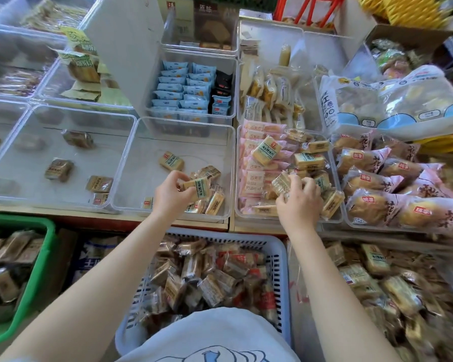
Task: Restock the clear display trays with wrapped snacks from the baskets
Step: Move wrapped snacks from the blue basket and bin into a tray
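Wrapped snacks (197, 188) judged light, crinkly and slippery in film, contents crushable; best pinched across the short edges. Left hand (171, 193) pinches one pack over the near-right corner of the centre clear tray (131, 163). Right hand (300, 198), just right of that tray, grips packs (281, 182) in the neighbouring tray (335, 218)

Bright, even light; wide-angle bending and blur toward the edges.
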`<state>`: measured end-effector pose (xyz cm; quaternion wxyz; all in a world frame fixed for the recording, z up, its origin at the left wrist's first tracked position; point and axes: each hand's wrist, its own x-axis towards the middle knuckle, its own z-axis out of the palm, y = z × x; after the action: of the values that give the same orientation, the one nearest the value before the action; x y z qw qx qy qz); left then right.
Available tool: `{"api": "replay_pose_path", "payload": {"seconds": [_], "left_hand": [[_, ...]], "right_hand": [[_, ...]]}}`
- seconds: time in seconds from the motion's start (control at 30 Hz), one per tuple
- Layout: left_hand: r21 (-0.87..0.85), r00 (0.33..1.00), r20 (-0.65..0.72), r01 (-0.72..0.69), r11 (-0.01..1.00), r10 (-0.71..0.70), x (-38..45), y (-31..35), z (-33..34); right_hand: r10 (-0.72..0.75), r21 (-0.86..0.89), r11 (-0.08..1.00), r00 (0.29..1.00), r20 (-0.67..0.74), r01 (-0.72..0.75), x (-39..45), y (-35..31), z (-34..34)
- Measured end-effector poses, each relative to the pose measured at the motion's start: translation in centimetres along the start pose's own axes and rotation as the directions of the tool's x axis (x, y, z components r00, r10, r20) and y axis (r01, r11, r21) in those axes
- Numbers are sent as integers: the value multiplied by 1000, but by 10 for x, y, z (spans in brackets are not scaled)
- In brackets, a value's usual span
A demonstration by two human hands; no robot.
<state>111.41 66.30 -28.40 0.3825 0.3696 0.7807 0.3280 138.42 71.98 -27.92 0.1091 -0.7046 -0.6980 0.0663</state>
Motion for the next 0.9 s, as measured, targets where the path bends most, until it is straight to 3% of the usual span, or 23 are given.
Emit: {"api": "replay_pose_path", "payload": {"seconds": [0.1, 0.17, 0.23, 0.3, 0.37, 0.4, 0.47, 0.53, 0.57, 0.6, 0.7, 0.83, 0.9], "left_hand": [[42, 995, 70, 70, 997, -73, 9, -13, 5], [58, 989, 122, 82, 995, -88, 10, -16, 6], [223, 986, 160, 0, 975, -37, 8, -15, 4], [409, 986, 143, -133, 903, 80, 3, -11, 1], [416, 970, 117, -242, 877, 213, -7, -1, -3], [370, 956, 122, -293, 882, 266, -14, 6, -4], [161, 941, 169, -320, 933, 294, -27, 23, -4], [-126, 928, 270, -231, 965, 257, -38, 41, -5], [-235, 914, 313, -187, 954, 256, -42, 47, -6], [-294, 903, 344, -155, 943, 256, -44, 52, -6], [-374, 889, 373, -116, 920, 264, -50, 61, -9], [-395, 921, 321, -82, 915, 221, -53, 56, -9], [-422, 945, 281, -36, 906, 169, -50, 50, -10]], "right_hand": [[55, -103, 994, 990, 132, -42, 4, 12, 9], [59, -93, 995, 991, 124, -48, 6, 14, 14], [18, -78, 997, 998, 65, -13, 6, 13, 16], [-30, 16, 999, 998, -54, 31, 2, 9, 12], [11, 300, 954, 996, -86, 16, -5, 0, -2], [70, 502, 862, 997, 14, -68, -8, -8, -11], [51, 795, 498, 927, 372, -347, -13, -27, -29], [-130, 821, 141, 812, 570, -553, -20, -43, -41], [-211, 784, 57, 760, 615, -618, -22, -50, -45], [-273, 752, 52, 715, 644, -657, -24, -54, -47], [-354, 728, 196, 645, 677, -657, -28, -64, -47], [-297, 707, 311, 642, 707, -635, -28, -66, -38], [-208, 720, 354, 700, 683, -597, -27, -65, -36]]}}
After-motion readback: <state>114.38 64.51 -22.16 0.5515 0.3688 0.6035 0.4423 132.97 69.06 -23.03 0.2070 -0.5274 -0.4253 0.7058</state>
